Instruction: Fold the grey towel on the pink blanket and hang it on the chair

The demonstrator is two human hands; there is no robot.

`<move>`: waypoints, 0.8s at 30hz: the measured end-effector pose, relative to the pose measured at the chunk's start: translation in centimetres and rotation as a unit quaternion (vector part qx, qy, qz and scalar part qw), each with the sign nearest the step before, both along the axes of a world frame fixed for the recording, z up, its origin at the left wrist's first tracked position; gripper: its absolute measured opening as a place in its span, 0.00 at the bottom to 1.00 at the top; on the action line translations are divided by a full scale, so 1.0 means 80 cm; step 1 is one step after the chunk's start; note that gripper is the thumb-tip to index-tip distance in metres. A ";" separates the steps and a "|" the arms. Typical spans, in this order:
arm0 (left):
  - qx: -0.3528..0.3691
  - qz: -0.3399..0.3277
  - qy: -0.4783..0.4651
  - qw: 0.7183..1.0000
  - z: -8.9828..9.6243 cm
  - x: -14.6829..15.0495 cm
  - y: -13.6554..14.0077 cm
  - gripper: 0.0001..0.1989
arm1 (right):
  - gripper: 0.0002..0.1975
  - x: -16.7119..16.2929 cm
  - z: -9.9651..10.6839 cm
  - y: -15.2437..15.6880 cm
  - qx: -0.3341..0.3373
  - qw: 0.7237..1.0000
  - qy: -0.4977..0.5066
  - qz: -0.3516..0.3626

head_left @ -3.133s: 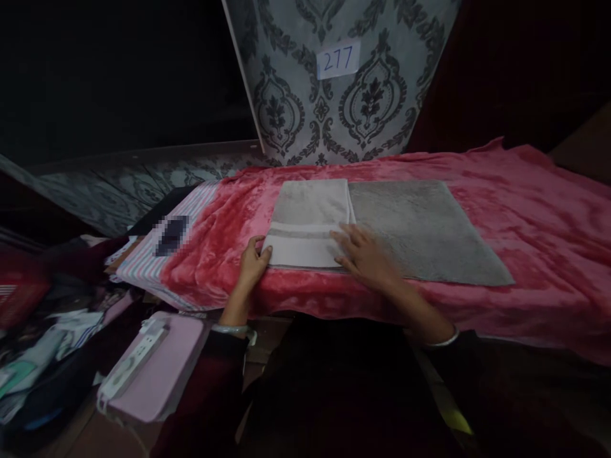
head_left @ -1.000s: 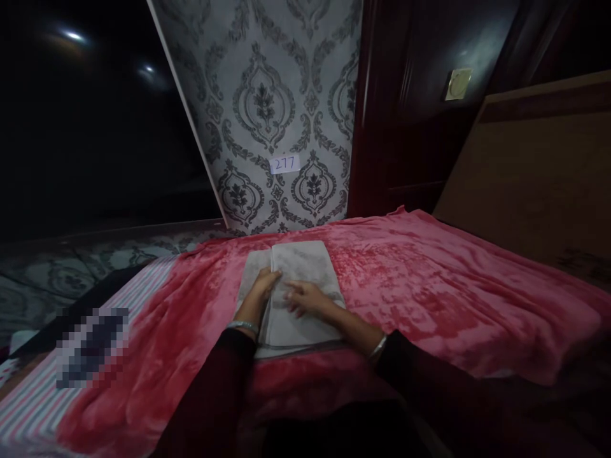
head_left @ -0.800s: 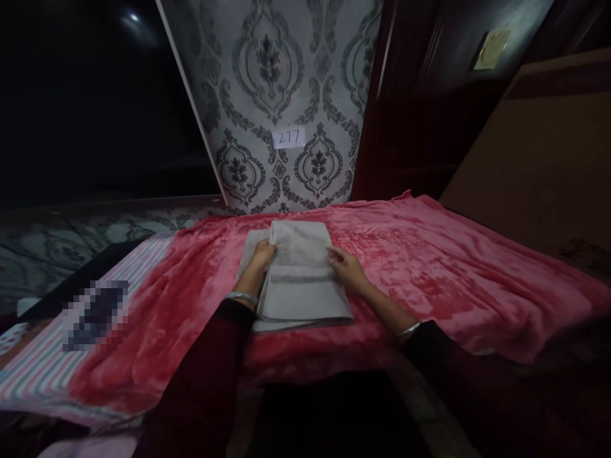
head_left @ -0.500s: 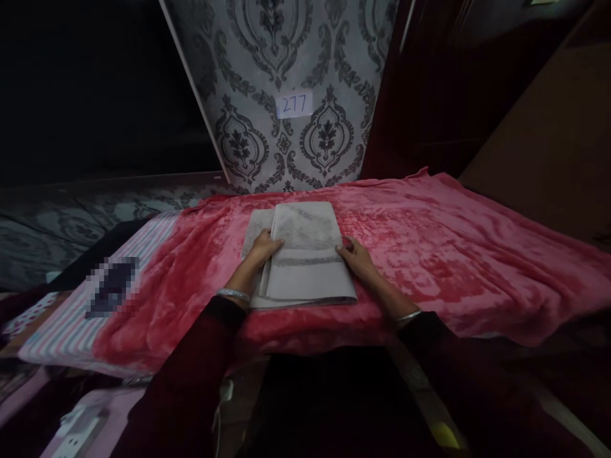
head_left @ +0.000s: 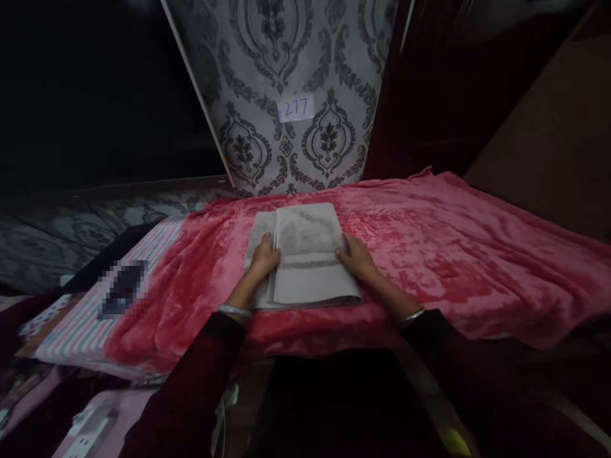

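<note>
A folded grey towel (head_left: 310, 235) with a darker band across it lies on a red and pink plush blanket (head_left: 429, 254). Its upper layers are stacked toward the right, and a lower layer sticks out on the left. My left hand (head_left: 264, 257) grips the left edge of the upper layers, thumb on top and fingertips partly hidden. At the opposite edge, my right hand (head_left: 357, 257) holds the towel with its thumb on top and its other fingers along the side.
Left of the blanket is a striped cloth (head_left: 162, 238) with a blurred dark item (head_left: 123, 289) on it. A paper marked 277 (head_left: 296, 107) is on the patterned wall behind. A large dark screen (head_left: 105, 95) stands back left, and a power strip (head_left: 90, 436) lies low at left.
My left hand has shifted slightly down along the towel's left edge, its thumb now less stretched across. My right hand stays at the right edge. The view has moved a little.
</note>
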State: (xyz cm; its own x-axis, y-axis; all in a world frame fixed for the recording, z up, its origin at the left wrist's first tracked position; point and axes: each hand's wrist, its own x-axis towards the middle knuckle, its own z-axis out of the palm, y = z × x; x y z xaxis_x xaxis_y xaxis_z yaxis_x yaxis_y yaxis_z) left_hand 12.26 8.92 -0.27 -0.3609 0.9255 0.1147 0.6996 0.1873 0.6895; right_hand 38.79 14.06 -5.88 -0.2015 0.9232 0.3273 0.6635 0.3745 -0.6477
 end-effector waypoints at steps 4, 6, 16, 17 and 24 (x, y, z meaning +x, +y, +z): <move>0.065 -0.092 0.205 0.972 0.019 0.025 0.005 0.31 | 0.35 -0.039 0.037 -0.032 0.029 0.988 -0.148 0.043; 0.063 -0.169 0.257 0.949 0.016 0.038 0.007 0.29 | 0.35 -0.059 0.044 -0.050 0.016 0.974 -0.211 0.087; -0.085 -0.202 0.339 0.915 -0.009 0.036 0.009 0.29 | 0.33 -0.063 0.038 -0.061 -0.014 0.952 -0.257 0.166; -0.084 -0.199 0.332 0.918 -0.002 0.036 0.014 0.29 | 0.30 -0.062 0.046 -0.051 -0.011 0.955 -0.243 0.166; -0.108 -0.206 0.300 0.925 0.043 0.044 0.098 0.29 | 0.27 -0.093 0.109 0.069 0.058 0.971 -0.219 0.072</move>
